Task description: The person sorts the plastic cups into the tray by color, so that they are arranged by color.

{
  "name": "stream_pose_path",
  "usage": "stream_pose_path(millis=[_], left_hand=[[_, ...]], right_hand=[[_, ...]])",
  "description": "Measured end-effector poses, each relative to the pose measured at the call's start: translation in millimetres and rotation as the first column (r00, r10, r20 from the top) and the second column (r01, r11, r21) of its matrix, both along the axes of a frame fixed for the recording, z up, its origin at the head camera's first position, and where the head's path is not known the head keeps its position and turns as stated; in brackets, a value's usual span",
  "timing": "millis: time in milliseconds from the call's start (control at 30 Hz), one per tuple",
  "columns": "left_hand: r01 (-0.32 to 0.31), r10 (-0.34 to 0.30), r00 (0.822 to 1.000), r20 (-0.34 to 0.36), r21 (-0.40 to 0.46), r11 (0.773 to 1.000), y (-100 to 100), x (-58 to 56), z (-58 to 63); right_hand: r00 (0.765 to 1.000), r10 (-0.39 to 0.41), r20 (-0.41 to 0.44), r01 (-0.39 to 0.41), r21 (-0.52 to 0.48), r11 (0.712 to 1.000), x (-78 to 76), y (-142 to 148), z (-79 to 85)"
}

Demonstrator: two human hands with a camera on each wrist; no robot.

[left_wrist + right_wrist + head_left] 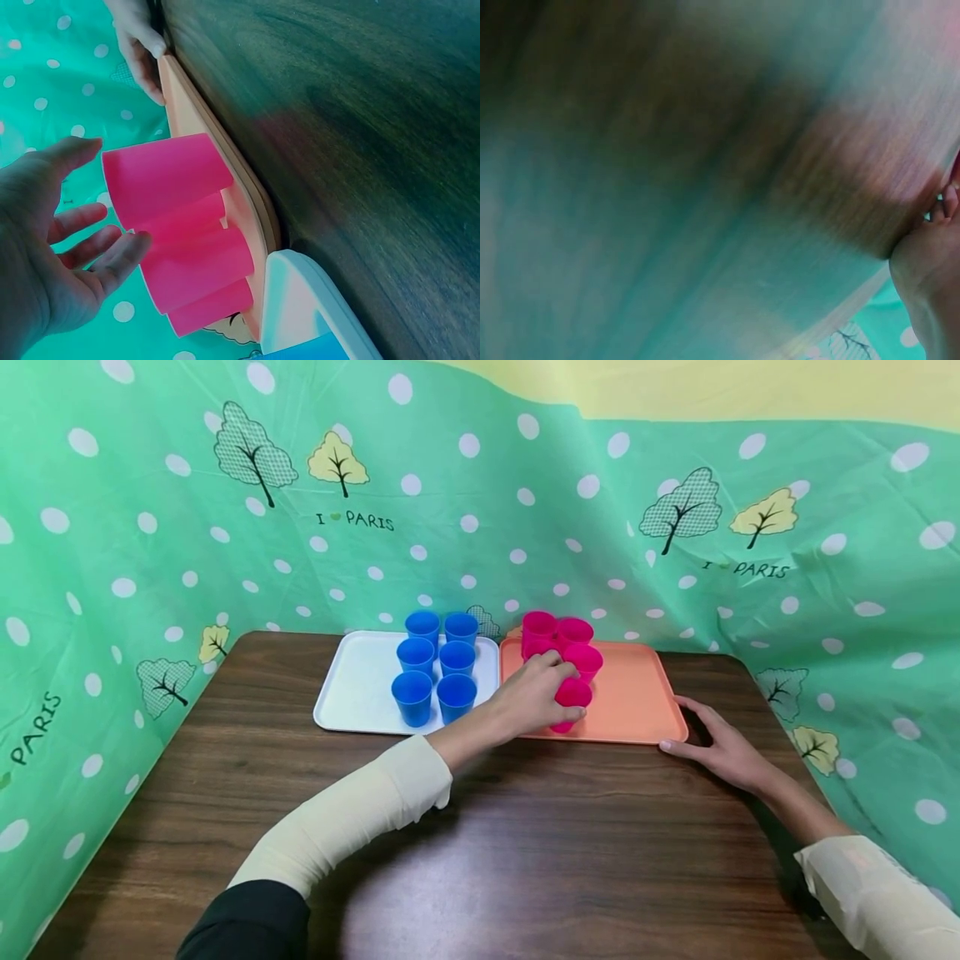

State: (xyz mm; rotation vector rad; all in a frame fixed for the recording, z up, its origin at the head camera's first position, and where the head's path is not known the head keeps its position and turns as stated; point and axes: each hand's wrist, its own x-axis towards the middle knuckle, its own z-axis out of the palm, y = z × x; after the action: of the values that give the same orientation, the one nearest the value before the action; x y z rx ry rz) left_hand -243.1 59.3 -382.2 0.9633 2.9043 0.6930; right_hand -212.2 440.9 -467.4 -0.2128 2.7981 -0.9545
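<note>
My left hand [536, 693] is over the pink cups on the orange tray [630, 693], with its thumb and fingers about the front pink cup [573, 692]. In the left wrist view the fingers are spread and the thumb is right at the rim of that cup [169, 176]. More pink cups stand behind it, one of them [583, 660] partly covered by the hand. At the tray's front right corner, my right hand [720, 747] holds the edge between thumb and fingers. Only part of this hand [930, 262] shows in the right wrist view.
A white tray [352, 685] adjoins the orange one on the left, with several blue cups [412, 697] standing in rows on it. Both trays lie on a dark wooden table [525, 843]. A green dotted cloth [450, 510] hangs behind and at the sides.
</note>
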Motion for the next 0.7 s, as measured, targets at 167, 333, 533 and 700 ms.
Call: stream_pose_path(millis=[167,333,533,700], left_hand=[[0.008,-0.008,1.000,-0.010,-0.013,1.000,-6,5.8,4.1],[0.015,-0.015,1.000,-0.008,-0.010,1.000,-16,12.9,8.6],[0.009,-0.010,1.000,0.021,0.033,0.999,-37,18.9,13.0],[0.000,-0.004,0.999,0.049,0.084,0.996,-57,23.1,21.1]], right_hand=[[1.000,0.001,0.016,-0.001,0.001,1.000,-2.1,1,-2.4],[1.000,-0.001,0.020,0.001,0.009,1.000,-2.6,1,-3.6],[1.000,-0.004,0.022,0.004,0.000,1.000,-2.2,2,-3.6],[0.999,-0.008,0.033,0.008,-0.004,1.000,-2.4,1,-0.5]])
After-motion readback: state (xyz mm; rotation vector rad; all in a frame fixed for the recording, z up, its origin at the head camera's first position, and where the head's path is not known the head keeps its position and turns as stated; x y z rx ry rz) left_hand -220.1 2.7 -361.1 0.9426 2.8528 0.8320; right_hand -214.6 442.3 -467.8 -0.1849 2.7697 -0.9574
